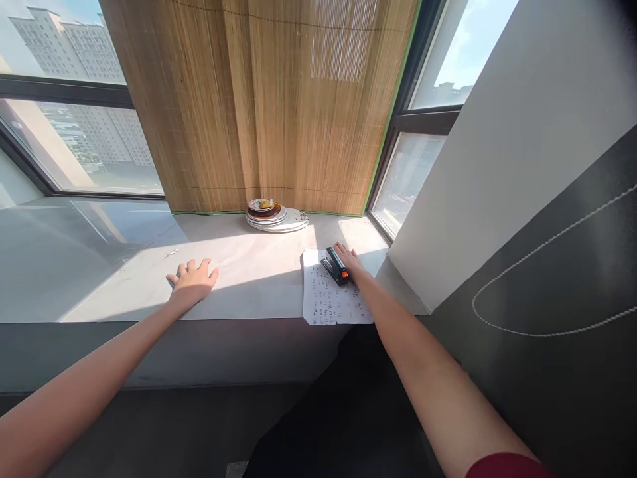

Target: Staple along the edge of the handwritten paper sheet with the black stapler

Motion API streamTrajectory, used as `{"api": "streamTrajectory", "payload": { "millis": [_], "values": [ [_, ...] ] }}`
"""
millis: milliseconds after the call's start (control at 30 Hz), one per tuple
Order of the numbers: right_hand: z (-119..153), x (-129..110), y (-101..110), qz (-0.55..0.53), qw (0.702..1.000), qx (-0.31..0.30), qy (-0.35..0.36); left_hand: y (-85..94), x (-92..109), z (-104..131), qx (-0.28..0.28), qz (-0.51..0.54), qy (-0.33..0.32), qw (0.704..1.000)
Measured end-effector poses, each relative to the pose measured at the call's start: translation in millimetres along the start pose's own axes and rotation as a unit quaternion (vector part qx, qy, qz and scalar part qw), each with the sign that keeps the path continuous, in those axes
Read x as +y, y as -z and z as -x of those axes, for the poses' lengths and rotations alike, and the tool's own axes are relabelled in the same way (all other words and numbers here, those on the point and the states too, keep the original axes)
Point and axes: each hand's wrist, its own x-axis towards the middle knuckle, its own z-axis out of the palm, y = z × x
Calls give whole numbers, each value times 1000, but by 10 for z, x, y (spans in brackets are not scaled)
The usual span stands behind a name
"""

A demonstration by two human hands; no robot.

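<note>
Light pressure suits the paper [326, 307] at the front edge of the sill [243, 295]: right hand [352, 261] beside the stapler [337, 267] (fingers partly hidden, can't tell), left hand [193, 284] fingers spread.

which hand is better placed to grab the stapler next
Probably the right: the right hand is close beside the stapler, which lies on the paper. The left hand is spread on the ledge, well away from both.

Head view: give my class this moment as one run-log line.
left hand: spread on pale flat sill | right hand: beside black-and-orange stapler | stapler: on white handwritten paper sheet
</note>
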Motion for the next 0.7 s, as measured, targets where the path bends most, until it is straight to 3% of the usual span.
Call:
{"api": "streamTrajectory", "payload": {
  "millis": [100, 300, 400, 500, 700],
  "values": [
    [-194, -362, -103, -12, 999, 3, 36, -62, -39, -34, 13, 0, -4, 1000],
    [-570, -1680, -530, -57, 987, -3, 149, -79, -44, -48, 10, -3, 2, 1000],
    [-641, -2139, -641, -87, 981, 15, 171, -35, -10, -29, 2, -9, 16, 1000],
    [-645, -2286, -665, -101, 976, 10, 193, 5, 23, -15, 7, -6, 27, 1000],
    [-623, -2223, -671, -122, 968, 28, 218, 32, 46, -13, 10, -1, 35, 999]
  ]
}}
